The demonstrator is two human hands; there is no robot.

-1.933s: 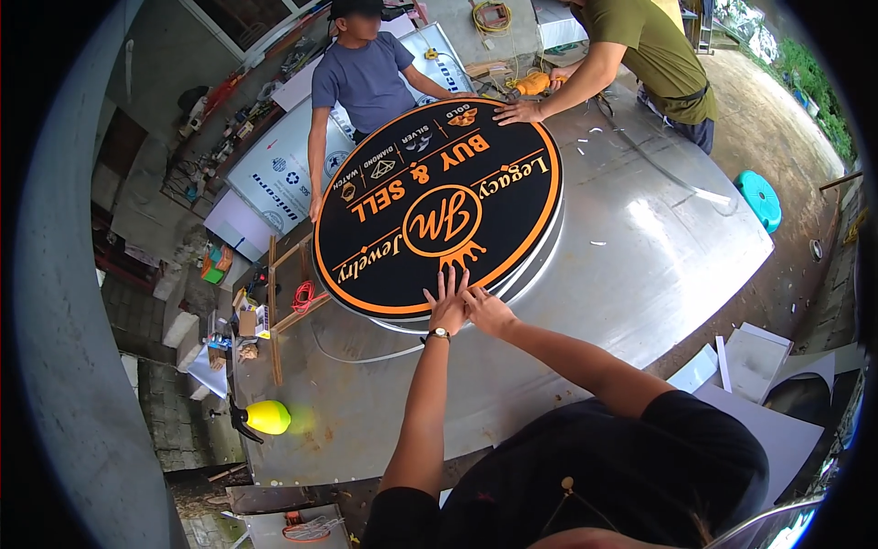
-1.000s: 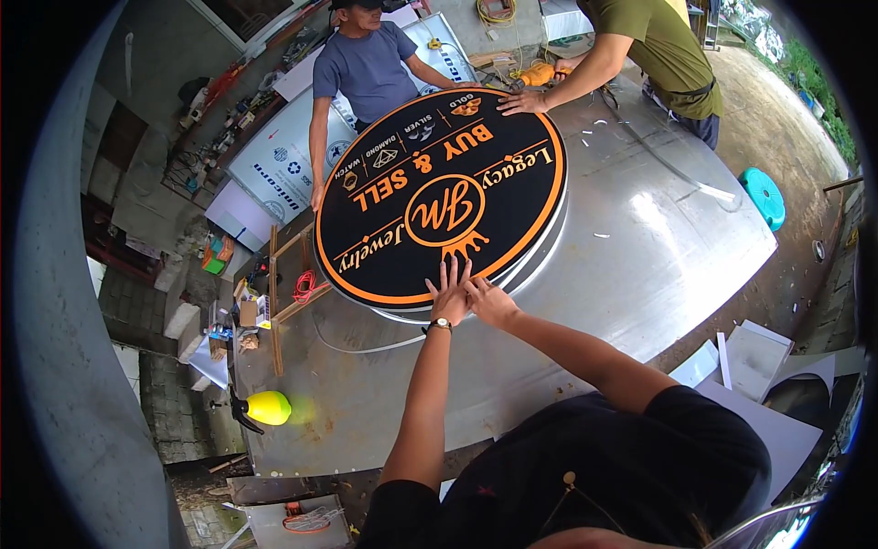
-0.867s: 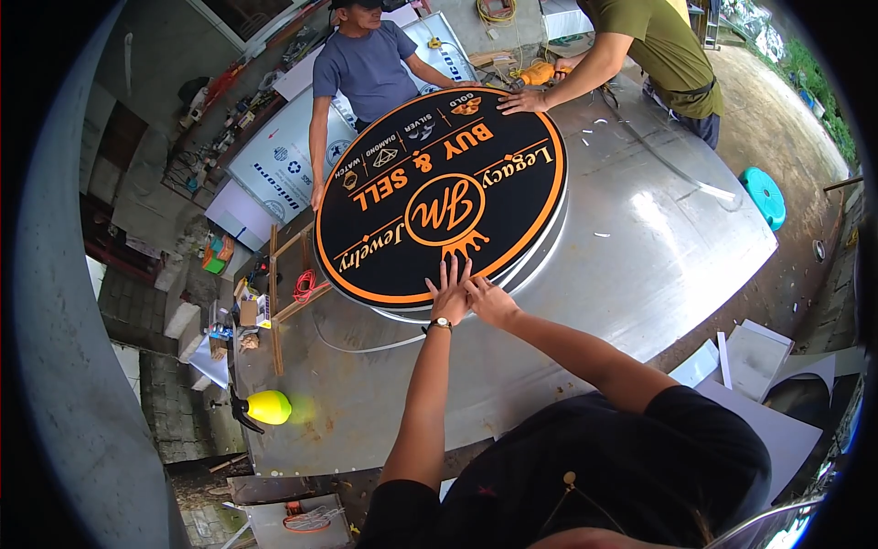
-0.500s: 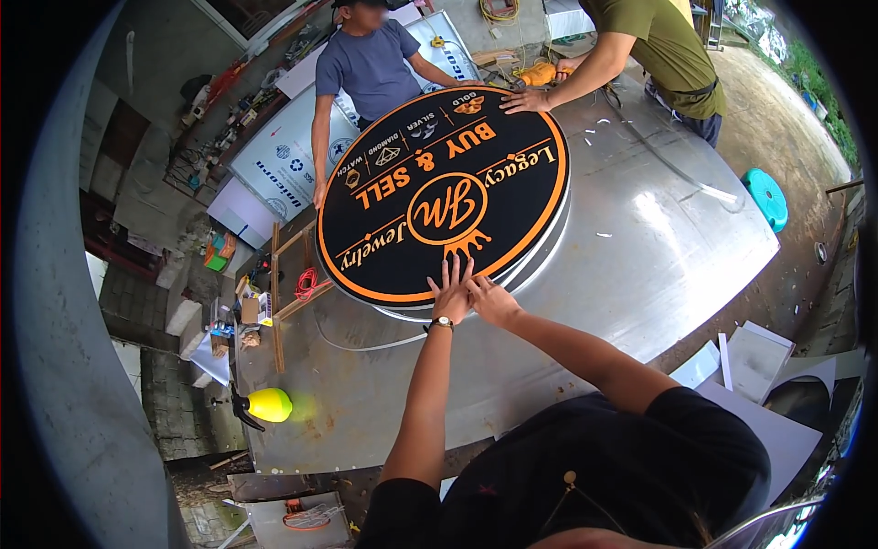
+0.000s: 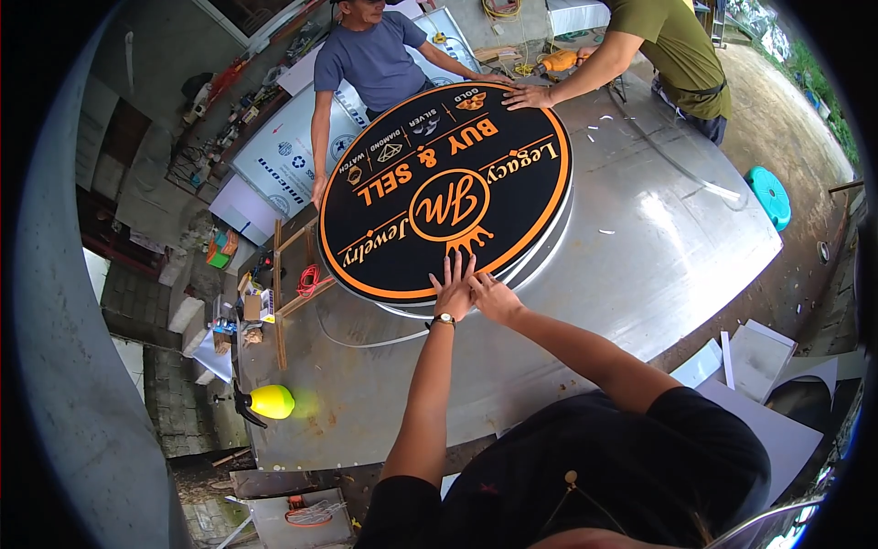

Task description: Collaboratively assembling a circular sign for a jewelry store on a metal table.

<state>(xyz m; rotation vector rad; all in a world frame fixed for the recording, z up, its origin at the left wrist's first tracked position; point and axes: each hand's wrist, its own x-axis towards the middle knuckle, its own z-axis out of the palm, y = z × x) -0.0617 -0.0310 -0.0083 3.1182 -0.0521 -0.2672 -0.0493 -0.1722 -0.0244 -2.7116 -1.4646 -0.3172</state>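
A large round black sign [image 5: 393, 242] with an orange border and orange lettering lies face up on the metal table, upside down from my side. My left hand [image 5: 453, 291] rests flat on its near edge, fingers spread. Right beside it, touching it, my right hand [image 5: 494, 299] has its fingers bent and pressed together at the sign's rim; the fingertips are partly hidden. Across the table, one person in a grey-blue shirt [image 5: 375, 64] has both hands at the sign's edge. Another in an olive shirt [image 5: 663, 41] lays one hand on it and holds an orange power tool [image 5: 558, 61].
The metal table [image 5: 640, 274] carries a wooden frame [image 5: 279, 302], a coiled red cord [image 5: 313, 279] and a yellow spray bottle [image 5: 272, 402]. A pale strip curves around the sign's near left. A teal stool [image 5: 769, 199] stands at the right. Offcut panels [image 5: 764, 357] lie near my right side.
The far-left person's head has lifted, and the olive-shirted person's power tool has shifted slightly right. My hands stay on the sign's near edge. The whole view has shifted slightly.
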